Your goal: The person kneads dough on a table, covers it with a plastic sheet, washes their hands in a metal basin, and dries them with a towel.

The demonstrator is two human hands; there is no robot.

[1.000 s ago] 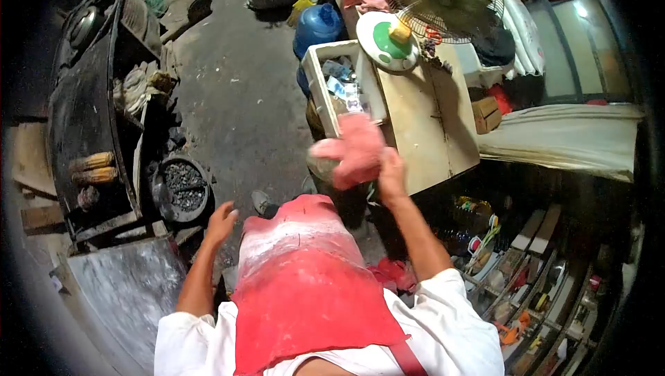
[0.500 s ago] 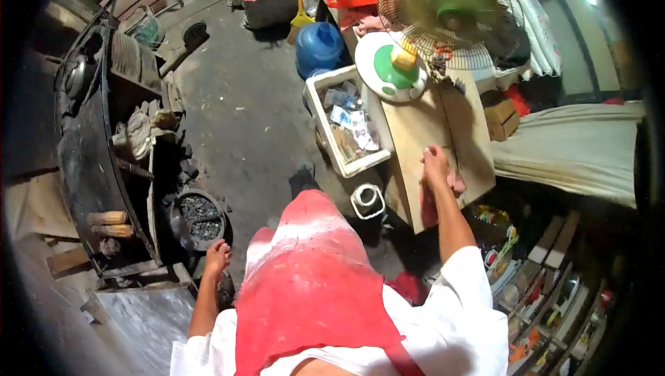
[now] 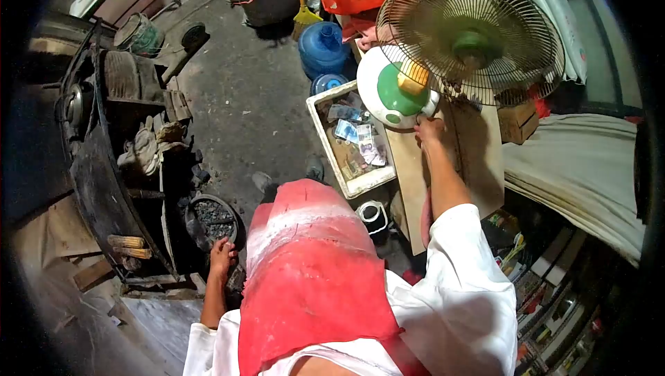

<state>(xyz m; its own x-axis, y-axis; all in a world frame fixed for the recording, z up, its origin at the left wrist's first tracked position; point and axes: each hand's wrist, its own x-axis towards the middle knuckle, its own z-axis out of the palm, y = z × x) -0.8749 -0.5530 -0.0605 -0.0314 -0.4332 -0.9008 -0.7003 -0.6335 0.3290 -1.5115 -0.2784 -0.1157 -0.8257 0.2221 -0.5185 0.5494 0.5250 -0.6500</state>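
Observation:
An electric fan point(image 3: 474, 50) stands on the wooden board, its blades blurred behind a wire guard. Its round white-and-green base point(image 3: 388, 107) carries a yellow corn cob point(image 3: 413, 77). At the near edge of this base is my right hand point(image 3: 431, 129), its fingers closed on the rim; the fingertips are partly hidden. My left hand point(image 3: 222, 255) hangs low beside a round pan of dark coal pieces point(image 3: 213, 218), apart from it as far as I can see. Its fingers are curled in, and nothing shows in them.
A white foam box point(image 3: 322, 127) with banknotes stands left of the wooden board point(image 3: 478, 161). Behind it are a blue water bottle point(image 3: 323, 49) and a broom point(image 3: 305, 12). A dark stove point(image 3: 104, 175) with corn cobs stands at left. Shelves point(image 3: 554, 300) hold goods at right.
My right hand has moved forward from above the board to the fan's base. My left hand stays low, fingers curled. The view has shifted slightly.

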